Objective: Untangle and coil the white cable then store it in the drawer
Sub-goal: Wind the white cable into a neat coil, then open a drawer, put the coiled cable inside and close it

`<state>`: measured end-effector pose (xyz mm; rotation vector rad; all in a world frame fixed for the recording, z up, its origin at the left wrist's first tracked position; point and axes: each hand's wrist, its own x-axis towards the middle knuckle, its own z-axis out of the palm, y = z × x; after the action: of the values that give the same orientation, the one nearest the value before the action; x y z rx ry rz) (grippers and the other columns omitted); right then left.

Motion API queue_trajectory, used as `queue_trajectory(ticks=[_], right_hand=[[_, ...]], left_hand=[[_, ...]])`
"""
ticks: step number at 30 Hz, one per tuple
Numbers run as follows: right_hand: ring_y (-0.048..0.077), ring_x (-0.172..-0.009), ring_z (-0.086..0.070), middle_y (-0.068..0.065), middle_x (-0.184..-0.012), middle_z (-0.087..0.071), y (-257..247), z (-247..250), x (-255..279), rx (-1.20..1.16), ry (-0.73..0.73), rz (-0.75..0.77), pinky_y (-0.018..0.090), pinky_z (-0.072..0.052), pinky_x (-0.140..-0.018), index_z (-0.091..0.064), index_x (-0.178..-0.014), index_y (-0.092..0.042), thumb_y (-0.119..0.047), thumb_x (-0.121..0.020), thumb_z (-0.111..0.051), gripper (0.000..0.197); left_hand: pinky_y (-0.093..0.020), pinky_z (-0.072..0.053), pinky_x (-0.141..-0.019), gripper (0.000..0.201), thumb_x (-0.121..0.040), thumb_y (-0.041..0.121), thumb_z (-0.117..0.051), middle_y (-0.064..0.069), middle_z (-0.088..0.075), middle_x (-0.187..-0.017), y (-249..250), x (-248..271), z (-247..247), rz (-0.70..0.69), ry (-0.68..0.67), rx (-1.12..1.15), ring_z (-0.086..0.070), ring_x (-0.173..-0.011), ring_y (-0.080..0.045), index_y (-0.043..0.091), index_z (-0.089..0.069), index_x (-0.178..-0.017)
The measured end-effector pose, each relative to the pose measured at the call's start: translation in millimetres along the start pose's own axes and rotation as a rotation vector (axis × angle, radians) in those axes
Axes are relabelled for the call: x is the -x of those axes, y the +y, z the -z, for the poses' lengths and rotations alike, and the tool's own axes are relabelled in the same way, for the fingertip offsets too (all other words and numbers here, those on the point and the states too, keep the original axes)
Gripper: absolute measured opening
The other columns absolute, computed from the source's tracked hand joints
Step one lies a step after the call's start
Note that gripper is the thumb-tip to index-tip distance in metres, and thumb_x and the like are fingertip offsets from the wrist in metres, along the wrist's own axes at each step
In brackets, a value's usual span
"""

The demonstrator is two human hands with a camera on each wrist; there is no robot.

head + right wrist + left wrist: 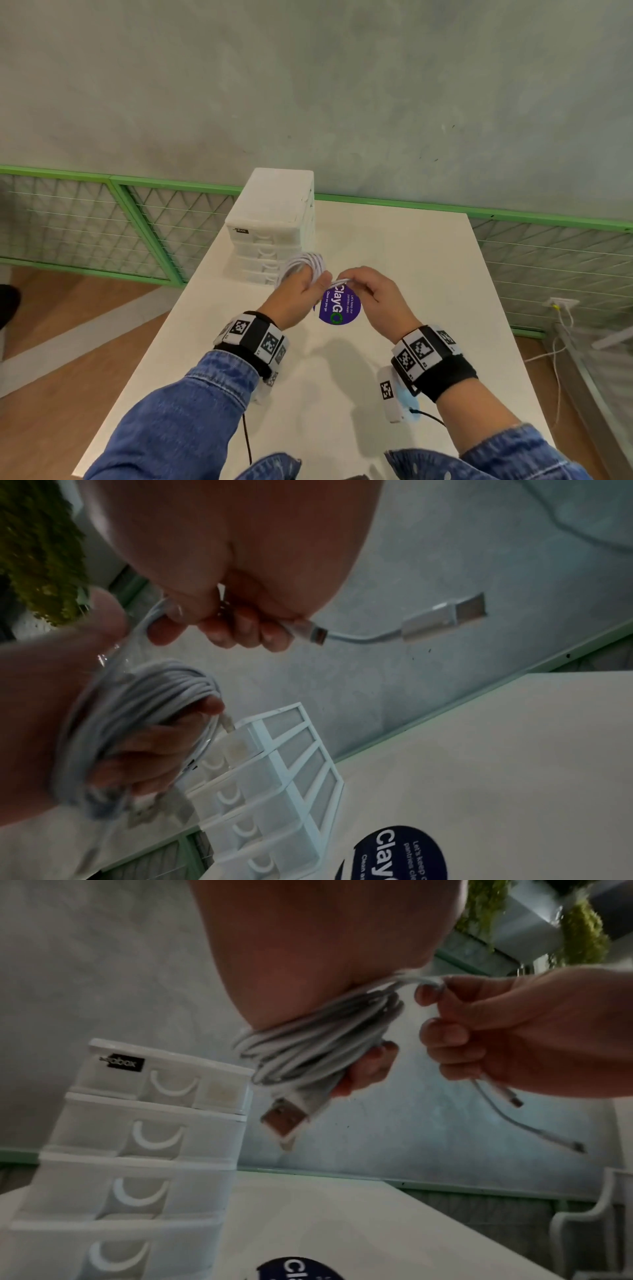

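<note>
The white cable [306,265] is wound in several loops around the fingers of the left hand [297,297], which is held above the white table [394,260] just in front of the drawer unit [274,226]. The fingers of that hand are seen curled inside the coil, and a USB plug [286,1119] hangs below them. The loose end of the cable is pinched by the right hand [376,297], its fingers closed together on the strand, with a small connector [316,636] protruding. All drawers are shown closed. A purple round sticker [340,306] is seen on the table beneath the hands
</note>
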<state>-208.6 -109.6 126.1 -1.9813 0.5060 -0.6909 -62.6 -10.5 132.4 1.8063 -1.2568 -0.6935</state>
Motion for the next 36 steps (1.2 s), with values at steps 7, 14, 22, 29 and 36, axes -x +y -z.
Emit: queue_trajectory(ticks=[7, 14, 22, 29, 36], right_hand=[[-0.005, -0.076, -0.050, -0.001, -0.079, -0.047, -3, 15, -4, -0.017, 0.111, 0.063, 0.006, -0.039, -0.075, -0.063, -0.114, -0.022, 0.007, -0.087, -0.051, 0.041], [0.004, -0.093, -0.059, 0.002, -0.103, -0.065, -29, 30, -6, -0.326, -0.036, -0.086, 0.012, -0.044, -0.080, -0.066, -0.107, -0.016, -0.022, -0.099, -0.035, 0.032], [0.020, -0.103, -0.062, 0.006, -0.106, -0.068, -34, 29, -10, -0.542, -0.022, -0.121, 0.030, -0.051, -0.087, -0.065, -0.108, -0.020, -0.072, -0.072, -0.052, 0.064], [0.017, -0.051, -0.058, 0.008, -0.062, -0.063, -38, 31, -4, -0.462, 0.109, -0.094, 0.027, -0.049, -0.052, -0.063, -0.101, -0.005, -0.039, -0.088, -0.046, 0.040], [0.011, -0.085, -0.063, 0.004, -0.092, -0.069, -34, 47, -6, -0.438, 0.144, -0.095, 0.024, -0.050, -0.076, -0.066, -0.103, -0.011, -0.040, -0.086, -0.048, 0.038]], left_hand=[[-0.018, -0.036, -0.045, 0.050, -0.070, 0.052, -0.068, 0.003, -0.039, -0.056, 33, 7, -13, 0.139, -0.323, 0.304, -0.035, -0.046, -0.012, 0.012, -0.043, -0.088], [-0.022, -0.021, -0.043, 0.019, -0.079, 0.018, -0.064, 0.005, -0.032, -0.041, 62, 4, 0, 0.073, -0.473, 0.580, -0.024, -0.037, -0.012, 0.019, -0.055, -0.062], [-0.020, -0.035, -0.043, 0.008, -0.087, 0.008, -0.048, 0.002, -0.037, -0.040, 74, -1, 3, 0.054, -0.488, 0.803, -0.035, -0.032, -0.009, 0.004, -0.046, -0.079], [-0.024, -0.053, -0.062, 0.026, -0.088, 0.023, -0.063, -0.008, -0.067, -0.066, 72, -3, -6, 0.116, -0.192, 0.569, -0.066, -0.061, -0.019, -0.002, -0.065, -0.086], [-0.019, -0.046, -0.052, 0.018, -0.086, 0.031, -0.064, 0.004, -0.056, -0.052, 87, -7, -25, 0.085, 0.057, 0.538, -0.053, -0.049, -0.012, 0.015, -0.063, -0.081]])
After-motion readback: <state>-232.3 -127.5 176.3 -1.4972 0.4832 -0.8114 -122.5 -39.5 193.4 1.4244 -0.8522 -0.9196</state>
